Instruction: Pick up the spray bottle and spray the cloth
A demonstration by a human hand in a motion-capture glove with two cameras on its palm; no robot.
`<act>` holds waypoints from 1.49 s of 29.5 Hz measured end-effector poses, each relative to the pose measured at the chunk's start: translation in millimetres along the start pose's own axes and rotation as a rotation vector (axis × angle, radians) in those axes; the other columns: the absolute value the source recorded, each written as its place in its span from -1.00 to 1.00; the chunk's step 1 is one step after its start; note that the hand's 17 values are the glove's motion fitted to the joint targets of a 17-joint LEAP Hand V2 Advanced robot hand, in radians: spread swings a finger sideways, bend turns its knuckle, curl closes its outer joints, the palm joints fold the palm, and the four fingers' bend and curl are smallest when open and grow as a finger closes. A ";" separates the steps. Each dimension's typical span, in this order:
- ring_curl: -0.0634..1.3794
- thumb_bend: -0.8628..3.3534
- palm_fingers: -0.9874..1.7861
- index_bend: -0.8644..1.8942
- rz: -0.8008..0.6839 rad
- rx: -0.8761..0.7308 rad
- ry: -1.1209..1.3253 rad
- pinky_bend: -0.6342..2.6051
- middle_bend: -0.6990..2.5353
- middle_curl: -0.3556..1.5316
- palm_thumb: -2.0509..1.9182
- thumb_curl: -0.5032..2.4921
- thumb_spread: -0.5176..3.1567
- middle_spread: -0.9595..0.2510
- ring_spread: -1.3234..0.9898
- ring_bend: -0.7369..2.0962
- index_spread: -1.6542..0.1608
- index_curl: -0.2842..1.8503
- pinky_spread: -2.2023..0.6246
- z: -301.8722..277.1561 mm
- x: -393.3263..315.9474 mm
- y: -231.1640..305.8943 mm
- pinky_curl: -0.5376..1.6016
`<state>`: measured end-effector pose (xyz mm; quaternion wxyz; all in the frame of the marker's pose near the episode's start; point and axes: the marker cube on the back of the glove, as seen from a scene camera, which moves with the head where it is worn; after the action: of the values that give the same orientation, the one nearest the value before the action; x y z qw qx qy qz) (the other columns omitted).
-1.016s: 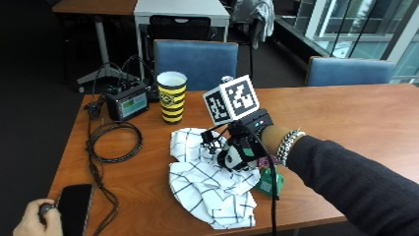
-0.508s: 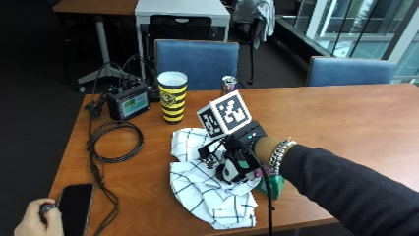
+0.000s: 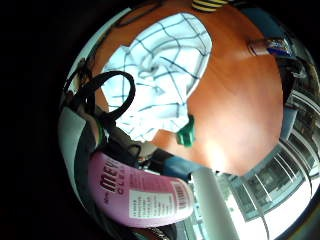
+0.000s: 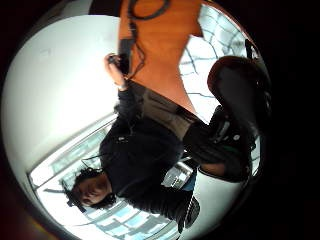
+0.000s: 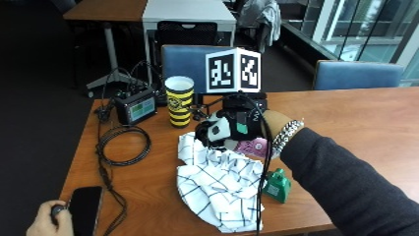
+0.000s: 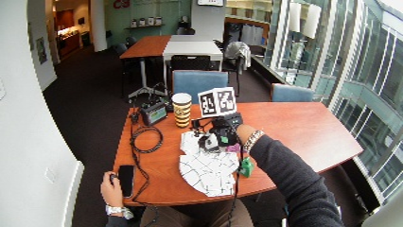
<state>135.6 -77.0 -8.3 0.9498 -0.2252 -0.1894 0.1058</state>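
Observation:
My gloved right hand [image 5: 230, 129] grips a pink spray bottle [image 5: 253, 146] and holds it just above the far end of the white checked cloth [image 5: 219, 186]. The cloth lies crumpled on the wooden table [image 5: 353, 118], reaching toward the front edge. In the little finger side palm view the pink bottle [image 3: 142, 196] fills the space by the palm, its label showing, with the cloth [image 3: 160, 75] spread on the table beyond it. The bottle's nozzle is hidden by the hand. From the wide outside view, the hand [image 6: 220, 135] is over the cloth [image 6: 207, 170].
A small green object [image 5: 278, 186] stands beside the cloth near the front edge. A yellow-and-black striped cup [image 5: 179, 101], a small screen device [image 5: 136, 108] and a coiled black cable [image 5: 123, 145] sit at the left. The bare left hand [image 5: 47, 222] rests by a phone [image 5: 85, 209].
The gloved hand has risen from low over the cloth and moved a little toward the far side, with the pink bottle in it. Cloth and green object stay put.

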 end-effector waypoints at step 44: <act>-0.29 -0.59 0.52 -0.24 -0.317 0.820 -0.693 -0.53 -0.22 0.01 0.48 -0.19 -0.07 0.19 -0.06 -0.16 0.50 -0.17 0.59 19.0 -58.7 -112.1 -0.23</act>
<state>87.7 -184.6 41.6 0.8461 0.2419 -0.4654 0.0946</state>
